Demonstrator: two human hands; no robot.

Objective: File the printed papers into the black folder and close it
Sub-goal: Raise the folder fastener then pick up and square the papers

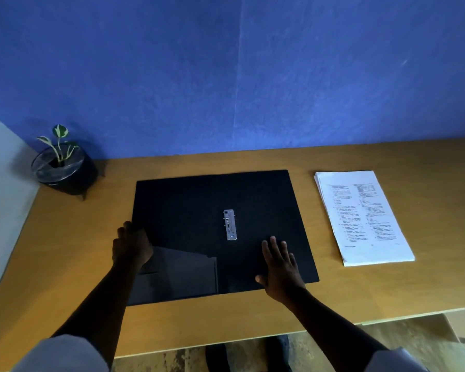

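The black folder lies opened flat in the middle of the wooden desk. A silver metal clip sits along its centre fold. An inner pocket shows on the lower part of the left flap. My left hand rests on the folder's left edge, fingers curled over it. My right hand lies flat with fingers spread on the right flap, near its front edge. The stack of printed papers lies on the desk to the right of the folder, apart from it and untouched.
A small potted plant in a dark pot stands at the desk's back left corner. A blue wall runs behind the desk. The desk's front edge is close to me, with floor below it.
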